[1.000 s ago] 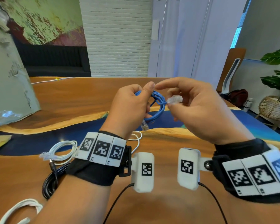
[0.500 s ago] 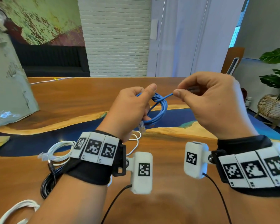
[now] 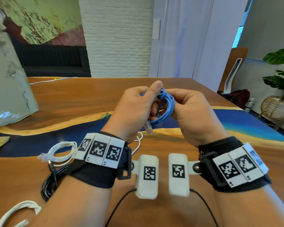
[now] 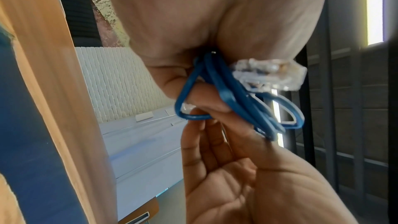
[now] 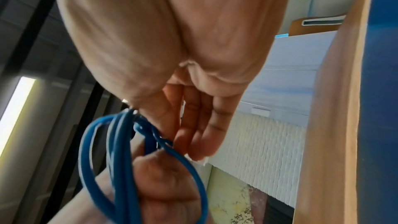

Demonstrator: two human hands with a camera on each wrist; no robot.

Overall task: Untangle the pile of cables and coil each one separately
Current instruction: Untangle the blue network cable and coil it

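Above the table's middle, both hands hold a coiled blue network cable [image 3: 167,106]. My left hand [image 3: 138,110] grips the coil from the left, thumb up over its top. My right hand [image 3: 188,110] pinches the coil's right side between thumb and fingers. One clear plug [image 3: 148,128] hangs below the left palm. In the left wrist view the blue loops [image 4: 224,91] cross my fingers with the clear plug [image 4: 271,74] beside them. In the right wrist view the loops [image 5: 120,144] run past the left thumb; the other cable end is hidden.
On the wooden table [image 3: 82,102] at the left lie a coiled white cable [image 3: 62,149], a coiled black cable [image 3: 47,184] with a barrel plug, and a white cable bundle [image 3: 18,210] at the near edge. A grey bag [image 3: 8,89] stands far left.
My right hand drew the free blue end out to the right, then came back to the coil. Both hands now meet at the bundle, and the end plug it held is out of sight.
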